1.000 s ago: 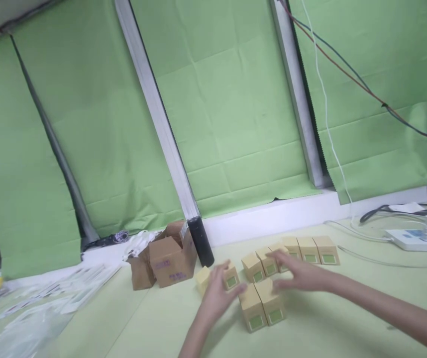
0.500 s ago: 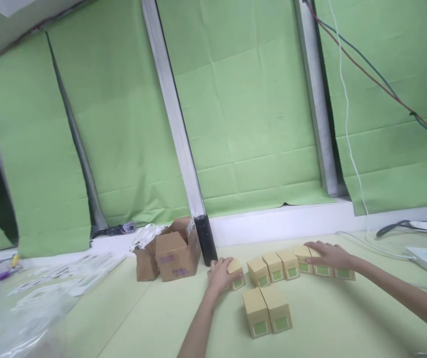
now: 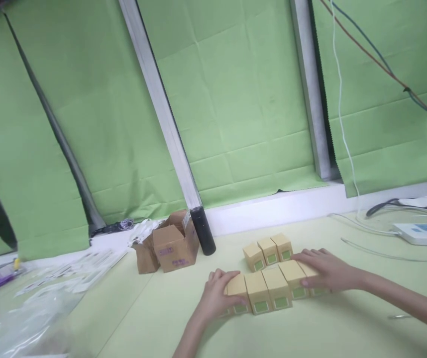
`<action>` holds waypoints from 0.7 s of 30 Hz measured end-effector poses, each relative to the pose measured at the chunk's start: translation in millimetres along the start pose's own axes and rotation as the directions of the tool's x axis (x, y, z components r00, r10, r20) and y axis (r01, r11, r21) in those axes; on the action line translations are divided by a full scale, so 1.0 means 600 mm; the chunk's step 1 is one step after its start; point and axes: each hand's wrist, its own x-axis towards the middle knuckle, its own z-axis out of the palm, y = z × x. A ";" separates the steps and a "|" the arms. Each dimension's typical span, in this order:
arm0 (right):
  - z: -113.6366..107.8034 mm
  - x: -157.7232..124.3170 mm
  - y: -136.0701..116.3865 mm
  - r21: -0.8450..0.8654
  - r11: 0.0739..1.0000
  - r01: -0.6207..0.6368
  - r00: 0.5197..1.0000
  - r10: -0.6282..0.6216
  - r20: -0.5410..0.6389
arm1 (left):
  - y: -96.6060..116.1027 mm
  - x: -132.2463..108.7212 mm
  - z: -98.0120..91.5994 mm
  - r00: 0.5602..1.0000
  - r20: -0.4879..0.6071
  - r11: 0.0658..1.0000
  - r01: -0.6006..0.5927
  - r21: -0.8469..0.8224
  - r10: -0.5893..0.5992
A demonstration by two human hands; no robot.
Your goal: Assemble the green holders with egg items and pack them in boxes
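Note:
Several small yellow boxes with green labels stand side by side in a front row, with a middle box (image 3: 257, 293) between my two hands. My left hand (image 3: 218, 294) is closed around the row's left end, thumb on the front of a box (image 3: 238, 291) and fingers behind it. At the right end, my right hand (image 3: 327, 271) grips the end yellow box (image 3: 308, 269), its fingers over the top and the thumb at the front. Behind the row, three more yellow boxes (image 3: 272, 248) stand together, untouched.
A black cylinder (image 3: 203, 231) leans beside an open cardboard box (image 3: 176, 247) at the back. Clear plastic bags (image 3: 30, 318) and white sheets (image 3: 82, 271) lie on the left. A white power strip (image 3: 422, 233) and cables are at the right, with a small metal rod (image 3: 399, 316) nearer.
Both hands have come nearer, bringing boxes from the row's two ends against the two front boxes. Those boxes now form one front row, with three left behind. The view has shifted slightly.

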 end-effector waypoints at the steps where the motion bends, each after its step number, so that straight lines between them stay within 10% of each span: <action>1: 0.001 -0.001 -0.008 0.001 1.000 0.010 1.000 -0.010 0.006 | 0.007 0.001 0.003 1.000 -0.003 1.000 -0.001 0.001 0.001; 9: -0.046 0.095 -0.002 -0.053 0.996 -0.076 0.996 0.073 -0.047 | 0.064 0.063 -0.023 0.990 -0.141 0.999 0.024 0.042 -0.018; 15: -0.008 0.203 -0.031 -0.178 0.975 -0.132 0.986 0.148 0.079 | 0.124 0.177 0.005 0.993 0.055 0.994 0.101 0.041 -0.103; 21: -0.062 0.133 0.034 -0.256 0.949 -0.183 0.981 0.194 0.020 | 0.052 0.122 -0.068 0.998 -0.048 0.998 0.053 0.040 -0.051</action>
